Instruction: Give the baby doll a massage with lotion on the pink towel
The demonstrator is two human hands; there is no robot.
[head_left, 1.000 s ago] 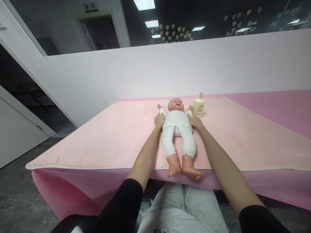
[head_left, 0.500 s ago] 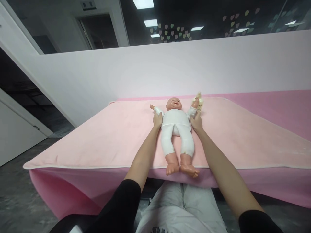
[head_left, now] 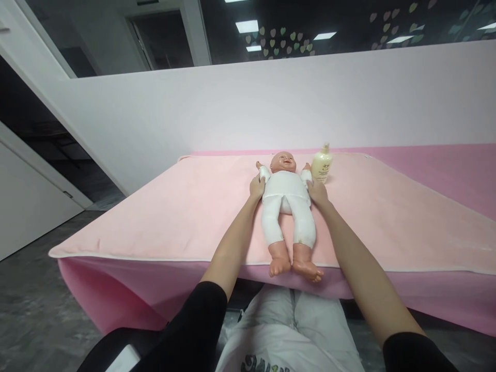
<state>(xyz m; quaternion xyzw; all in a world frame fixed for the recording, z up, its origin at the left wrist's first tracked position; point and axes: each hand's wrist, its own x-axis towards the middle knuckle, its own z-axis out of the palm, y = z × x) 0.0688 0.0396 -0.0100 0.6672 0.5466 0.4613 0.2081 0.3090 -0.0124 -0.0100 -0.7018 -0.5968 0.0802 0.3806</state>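
Observation:
A baby doll (head_left: 285, 186) with a white cloth body lies on its back on a pale pink blanket (head_left: 186, 206), its head towards the wall and its bare feet at the near edge. My left hand (head_left: 257, 186) is closed around the doll's arm on the left of the picture. On the other side my right hand (head_left: 318, 192) grips the doll's other arm by its white sleeve. Both doll hands point up beside its head. Just beyond my right hand stands a pale yellow pump bottle (head_left: 321, 164), its lower part partly hidden.
The blanket covers a table draped in a darker pink cloth (head_left: 445, 160). Behind it rises a white wall (head_left: 248, 108) with a dark window (head_left: 329, 20) above. A white door (head_left: 34, 201) stands at the left.
The doll's arm on the right has come down and inward with my right hand, uncovering the pump bottle. The other doll arm has drawn closer to the head. The view has shifted slightly.

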